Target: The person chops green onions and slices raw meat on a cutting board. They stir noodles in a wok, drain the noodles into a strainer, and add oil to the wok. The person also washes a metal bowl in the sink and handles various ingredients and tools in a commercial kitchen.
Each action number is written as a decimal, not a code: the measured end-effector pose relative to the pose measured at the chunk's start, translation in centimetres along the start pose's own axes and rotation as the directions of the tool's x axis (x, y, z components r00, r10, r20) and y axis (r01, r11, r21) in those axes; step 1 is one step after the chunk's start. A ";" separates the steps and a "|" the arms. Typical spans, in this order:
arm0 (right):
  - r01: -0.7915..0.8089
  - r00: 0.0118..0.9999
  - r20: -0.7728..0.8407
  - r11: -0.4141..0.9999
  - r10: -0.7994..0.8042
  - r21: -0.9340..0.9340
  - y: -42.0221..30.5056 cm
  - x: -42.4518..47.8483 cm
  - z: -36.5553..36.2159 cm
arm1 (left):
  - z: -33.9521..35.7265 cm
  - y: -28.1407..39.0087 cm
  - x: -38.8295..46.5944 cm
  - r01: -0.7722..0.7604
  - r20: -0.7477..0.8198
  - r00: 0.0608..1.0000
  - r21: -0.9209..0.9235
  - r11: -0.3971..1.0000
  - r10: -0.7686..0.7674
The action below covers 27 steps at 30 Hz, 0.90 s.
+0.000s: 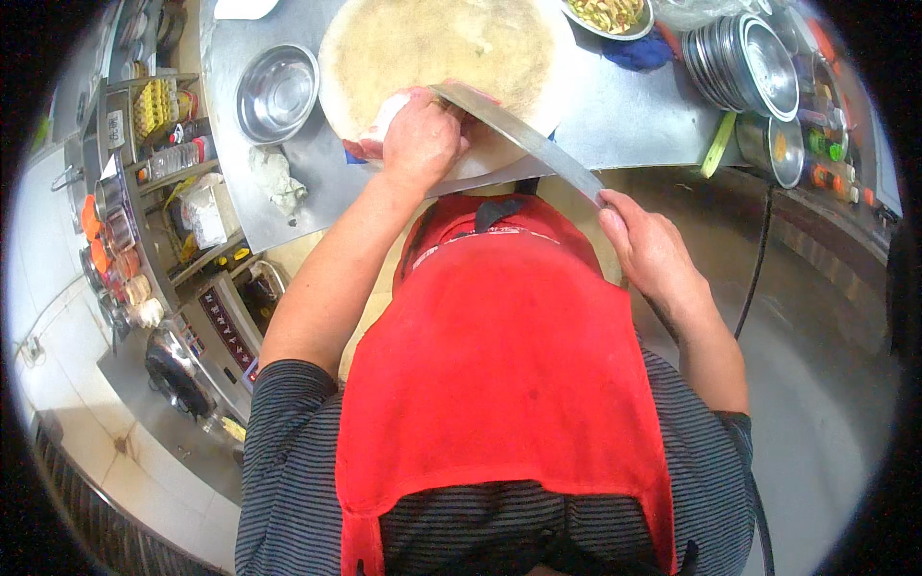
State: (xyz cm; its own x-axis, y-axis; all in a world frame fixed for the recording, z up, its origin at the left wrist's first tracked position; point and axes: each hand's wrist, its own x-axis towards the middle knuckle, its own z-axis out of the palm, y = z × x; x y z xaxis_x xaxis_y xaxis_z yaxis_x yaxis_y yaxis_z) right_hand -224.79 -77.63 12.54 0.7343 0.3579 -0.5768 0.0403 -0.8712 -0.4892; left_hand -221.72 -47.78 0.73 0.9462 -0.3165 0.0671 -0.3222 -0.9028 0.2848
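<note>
A large round chopping board [461, 43] lies on the metal worktop before me. Near its front edge is a piece of raw meat [387, 119], red with a white fatty layer. My left hand [425, 137] presses down on the meat, fingers curled, and hides part of it. In my right hand [645, 241] is the handle of a large knife [533, 144]. Its long, wide blade slants up to the left, and its far end lies at the meat, just beside my left fingers. Whether the edge has entered the meat cannot be told.
A steel bowl [278, 93] and a crumpled cloth [277, 183] sit left of the board. To the right are a bowl of chopped food [612, 16], a blue cloth [639, 52], stacked steel bowls [742, 68] and a green stalk [719, 146]. Shelves with bottles [176, 158] stand at left.
</note>
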 end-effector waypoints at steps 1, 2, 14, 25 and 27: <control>0.011 1.000 -0.007 1.000 -0.011 0.009 -0.1 0.5 0.0 | -0.3 0.2 0.0 0.004 -0.006 1.000 0.024 1.000 -0.003; 0.023 1.000 0.010 1.000 -0.023 0.014 -0.3 1.3 0.1 | -0.6 0.6 0.0 0.007 -0.012 1.000 0.048 0.999 -0.007; -0.017 0.999 -0.030 1.000 0.017 -0.015 2.6 1.2 1.2 | -1.5 1.1 0.1 0.112 0.048 0.992 0.081 0.990 -0.116; -0.056 0.998 -0.009 0.998 0.056 0.031 -0.2 -0.7 0.8 | -1.5 1.2 0.2 0.114 0.056 0.992 0.024 0.993 -0.115; -0.043 0.999 -0.004 0.999 0.043 0.006 -0.3 0.3 1.1 | -2.0 1.5 0.3 0.109 0.078 0.991 0.039 0.993 -0.112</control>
State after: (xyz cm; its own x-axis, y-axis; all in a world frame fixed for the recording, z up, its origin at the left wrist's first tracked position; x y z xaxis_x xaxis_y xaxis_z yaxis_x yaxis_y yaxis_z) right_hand -225.32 -76.94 11.81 0.7383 0.3190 -0.5943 0.0052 -0.8838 -0.4679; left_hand -221.84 -48.63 3.09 0.9712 -0.2349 -0.0396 -0.2178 -0.9428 0.2525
